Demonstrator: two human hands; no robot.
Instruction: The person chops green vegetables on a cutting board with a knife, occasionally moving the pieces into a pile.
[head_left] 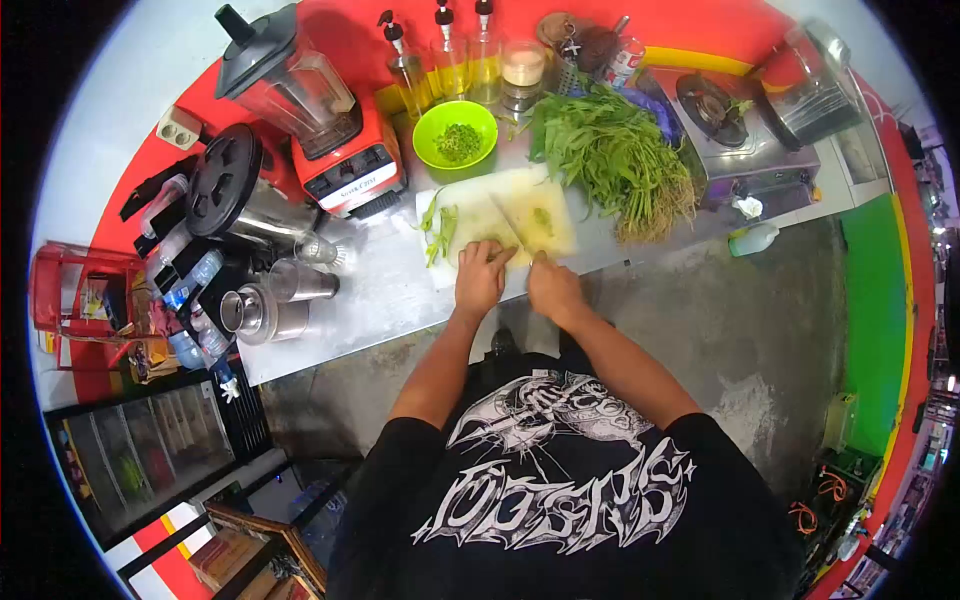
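Note:
My right hand (553, 288) is closed around the handle of a kitchen knife (508, 216), its blade slanting up and left over the white cutting board (475, 192). Beside it, my left hand (482, 278) presses down on the board with fingers curled; whatever lies beneath them is hidden. Chopped greens (541, 222) sit right of the blade. Several leafy green pieces (440, 232) lie at the board's left end. Behind the board stands a lime-green bowl (426, 150) with chopped greens (458, 143) inside. A large bunch of leafy greens (615, 145) with roots lies to the right.
A red blender (350, 180) stands at the back left, near a steel pot with a black lid (222, 180) and metal cups (290, 280). Pump bottles (450, 65) line the wall. At the right is a gas stove (745, 165), with a small bottle (753, 239) near the table edge.

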